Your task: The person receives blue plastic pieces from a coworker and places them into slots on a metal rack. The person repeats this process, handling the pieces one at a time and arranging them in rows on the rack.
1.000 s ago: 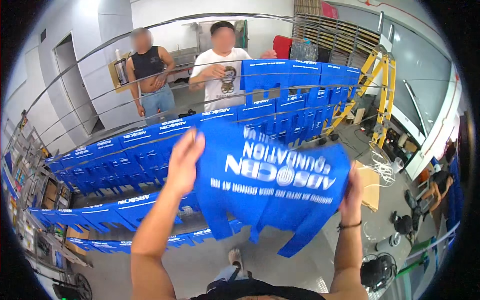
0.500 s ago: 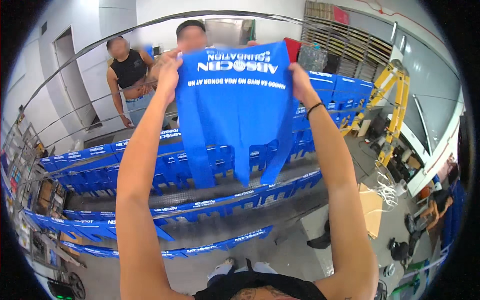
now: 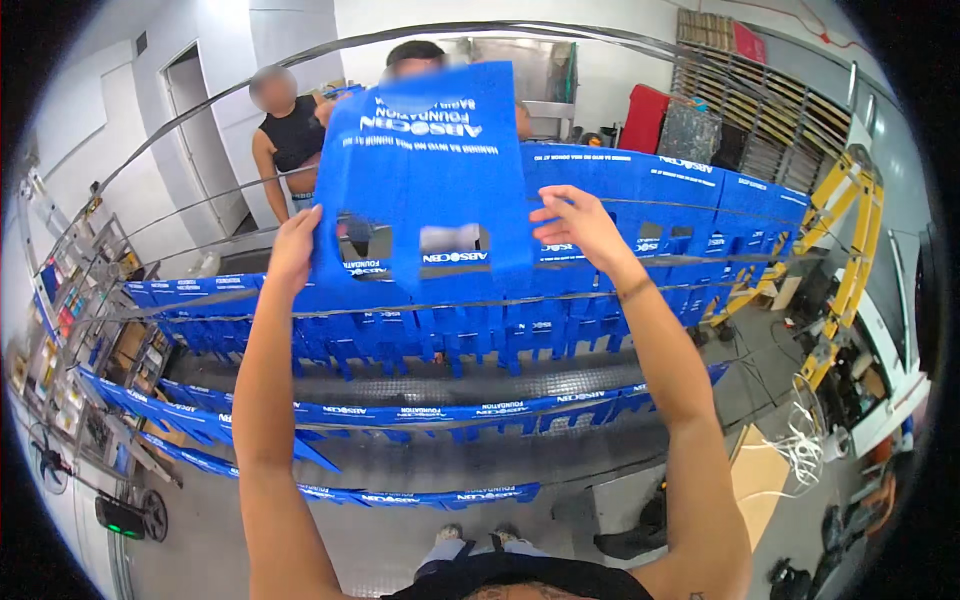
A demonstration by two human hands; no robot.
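My left hand (image 3: 293, 245) and right hand (image 3: 577, 222) grip a blue bag (image 3: 425, 170) at frame centre, above hanging blue bags (image 3: 640, 230).

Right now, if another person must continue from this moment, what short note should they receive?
Left hand: raised, gripping the lower left edge of the blue bag.
Right hand: raised, gripping its lower right edge.
The bag is held up, spread flat, upside down, handle cut-outs at the bottom, above the metal rails.
Done: rows of the same blue bags already hang on the rails.
Left: this bag is not yet on a rail.
Two other people stand behind the rack.
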